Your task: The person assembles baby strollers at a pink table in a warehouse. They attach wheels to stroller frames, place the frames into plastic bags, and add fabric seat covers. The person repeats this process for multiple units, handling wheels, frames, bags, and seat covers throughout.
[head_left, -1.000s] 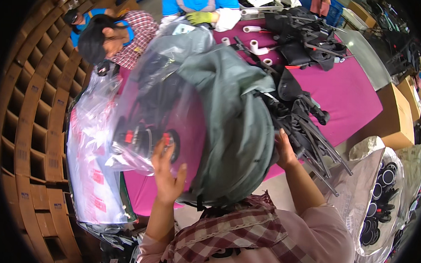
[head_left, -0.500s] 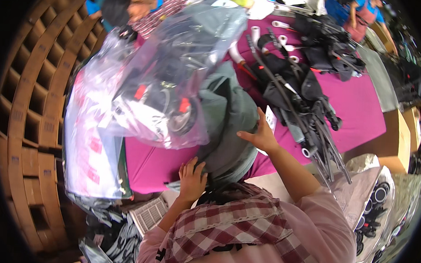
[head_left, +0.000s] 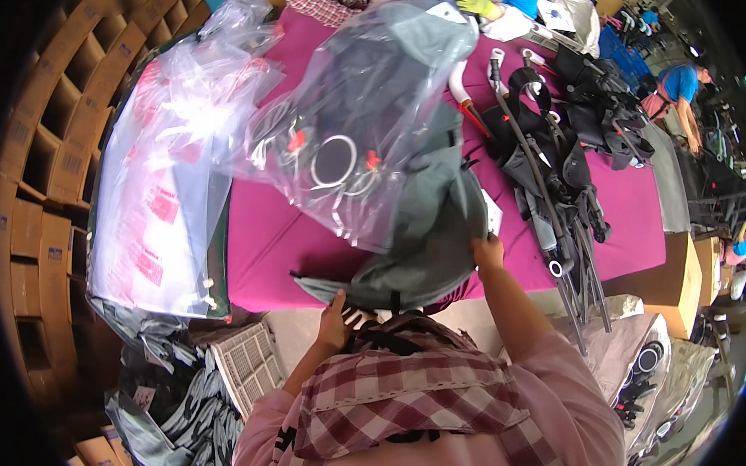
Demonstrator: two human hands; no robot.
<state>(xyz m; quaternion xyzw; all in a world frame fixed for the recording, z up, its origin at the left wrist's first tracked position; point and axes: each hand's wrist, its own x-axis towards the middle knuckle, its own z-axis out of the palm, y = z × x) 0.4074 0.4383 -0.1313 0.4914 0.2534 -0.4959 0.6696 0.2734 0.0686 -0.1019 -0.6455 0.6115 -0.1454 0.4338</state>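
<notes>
Left hand point(head_left: 335, 320) pinches the near hem of the grey fabric cover point(head_left: 423, 236); right hand point(head_left: 488, 252) grips its right edge. That cover lies on the magenta counter point(head_left: 272, 236), its far end inside a clear plastic bag point(head_left: 353, 122). Black folded frames point(head_left: 562, 175) lie right of the cover.

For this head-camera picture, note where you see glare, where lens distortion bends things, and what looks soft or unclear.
Head view: glare streaks the clear plastic bag and the stack of bags; fisheye bends the cardboard boxes and leaves a black rim; the left hand and right hand on the grey fabric look fairly sharp; far workers are small and soft.
</notes>
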